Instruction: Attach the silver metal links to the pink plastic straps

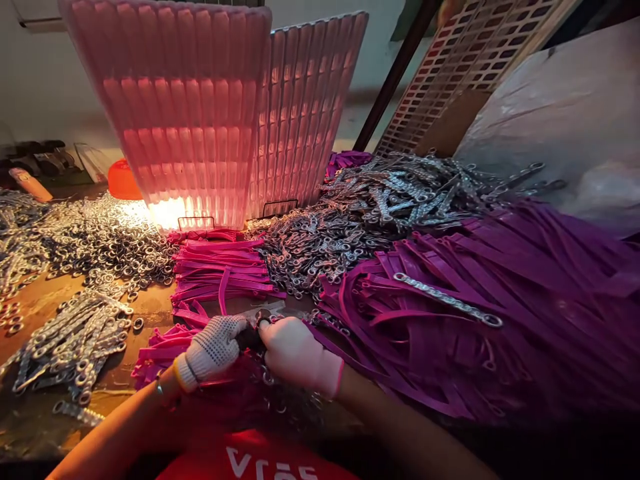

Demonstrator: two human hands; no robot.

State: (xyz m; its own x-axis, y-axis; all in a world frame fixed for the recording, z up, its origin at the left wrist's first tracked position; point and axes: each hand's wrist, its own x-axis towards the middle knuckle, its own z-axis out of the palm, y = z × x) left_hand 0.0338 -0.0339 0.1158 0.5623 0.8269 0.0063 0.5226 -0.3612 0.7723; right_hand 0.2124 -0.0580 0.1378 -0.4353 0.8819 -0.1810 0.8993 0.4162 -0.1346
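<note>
My left hand [213, 351], in a dotted white knit glove, grips the dark handle of a small metal plier-like tool [260, 315] at the table's near edge. My right hand [299, 355], in a plain pale glove, closes around a metal ring and chain piece [263, 323] right against the tool's jaws. The two hands touch each other. Pink rubber straps [220, 270] are stacked just beyond them. A big heap of purple straps [480, 313] spreads to the right, with one metal chain link strip [447, 300] lying on top.
Piles of silver metal links [370, 207] and rings [105, 233] cover the table behind and to the left. Assembled chain strips [75, 340] lie at the near left. Ribbed translucent plastic trays [200, 113] stand lit at the back, beside an orange object [121, 180].
</note>
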